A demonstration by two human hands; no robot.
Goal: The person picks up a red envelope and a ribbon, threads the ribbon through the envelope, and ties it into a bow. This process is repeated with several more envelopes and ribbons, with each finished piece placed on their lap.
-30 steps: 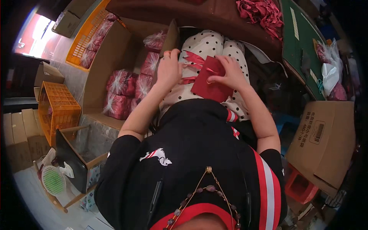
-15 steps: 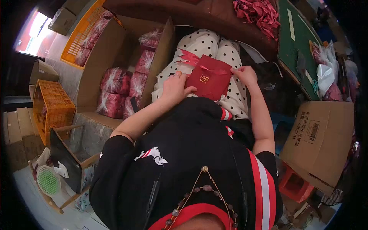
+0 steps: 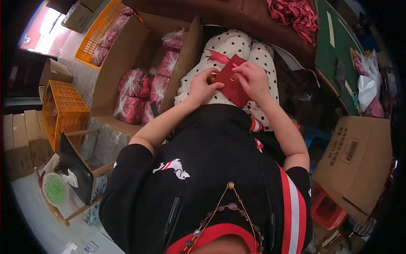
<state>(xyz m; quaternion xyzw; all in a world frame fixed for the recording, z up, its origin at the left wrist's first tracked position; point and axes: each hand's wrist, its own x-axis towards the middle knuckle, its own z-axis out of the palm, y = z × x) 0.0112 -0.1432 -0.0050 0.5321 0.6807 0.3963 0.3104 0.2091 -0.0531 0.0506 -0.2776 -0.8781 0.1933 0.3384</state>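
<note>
A dark red pouch or envelope (image 3: 235,91) with a gold mark lies over my lap on white, black-dotted trousers (image 3: 228,41). At its left edge my left hand (image 3: 204,86) is closed, thumb and fingers gripping it. Over its upper right part my right hand (image 3: 253,81) is bent in a pinch near the gold mark, at a bit of red ribbon. The pinched fingertips partly cover the mark. A loose pink-red ribbon (image 3: 218,56) lies on the trousers just above the pouch.
Left of my legs, an open cardboard box (image 3: 191,55) holds bagged red bundles (image 3: 134,83). Orange crates (image 3: 67,111) stand farther left. Red ribbons (image 3: 294,19) lie heaped at the top, beside a green board (image 3: 334,55). A closed carton (image 3: 354,163) is at right.
My right hand has moved left from the pouch's right corner to over its front. The pouch has turned and looks narrower. The whole view has shifted slightly.
</note>
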